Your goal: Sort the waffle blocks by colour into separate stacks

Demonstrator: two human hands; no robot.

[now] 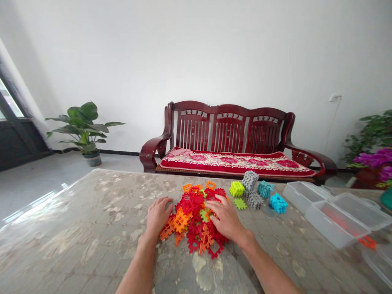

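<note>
A heap of interlocking plastic pieces (196,212), mostly red with some orange and a few green, lies in front of me. My left hand (157,217) rests at the heap's left edge, open, its fingers loosely bent and nothing visible in them. Over the right side of the heap is my right hand (226,217), open with fingers apart, its fingertips near a green piece (204,215). Beyond it stand sorted stacks: yellow-green (237,188), grey (250,181), teal (265,188) and blue (278,203). A flat green piece (240,203) lies before them.
Clear plastic boxes (337,224) with open lids stand at the right, an orange piece (368,242) beside them. A patterned cloth (101,228) covers the table. Behind it are a wooden bench (229,126) and a potted plant (90,132); purple flowers (375,159) are far right.
</note>
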